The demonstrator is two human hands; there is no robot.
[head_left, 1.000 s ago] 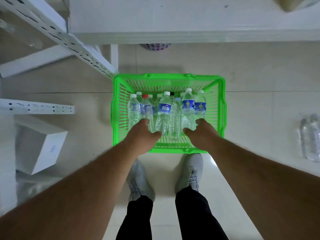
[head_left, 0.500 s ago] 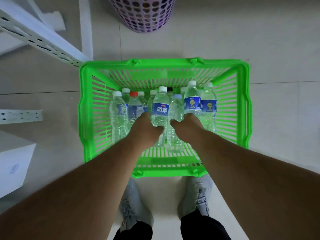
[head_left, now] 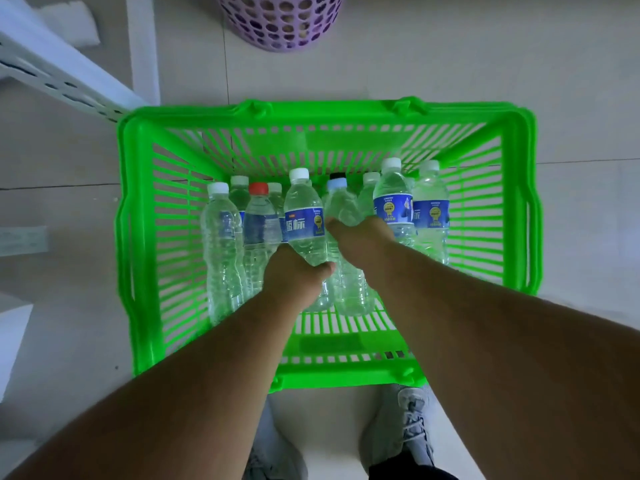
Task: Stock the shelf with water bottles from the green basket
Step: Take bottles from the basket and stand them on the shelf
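Reaching down into the green basket point(head_left: 145, 237), the left hand point(head_left: 294, 275) curls round the lower body of a white-capped bottle point(head_left: 304, 216) with a blue label, thumb on its right side. Just right of it, the right hand point(head_left: 363, 237) grips a pale-blue-capped bottle point(head_left: 341, 206) around its middle; its fingers are hidden behind the bottle. The two held bottles touch side by side. Left of the left hand stand a red-capped bottle point(head_left: 258, 216) and more clear white-capped ones, packed close. Right of the right hand stand two blue-labelled bottles point(head_left: 393, 199), the outer one near the basket's right wall. All are clear plastic, filled, upright or slightly leaning. Bare slatted floor shows in the basket beneath the wrists and along its far wall, so the room above the caps is open. Beyond the far rim sits a purple perforated bin point(head_left: 284, 19); a white shelf rail point(head_left: 62, 74) runs off to the far left. Grey shoes point(head_left: 412, 427) stand on the tiled floor point(head_left: 571, 64) at the near rim.
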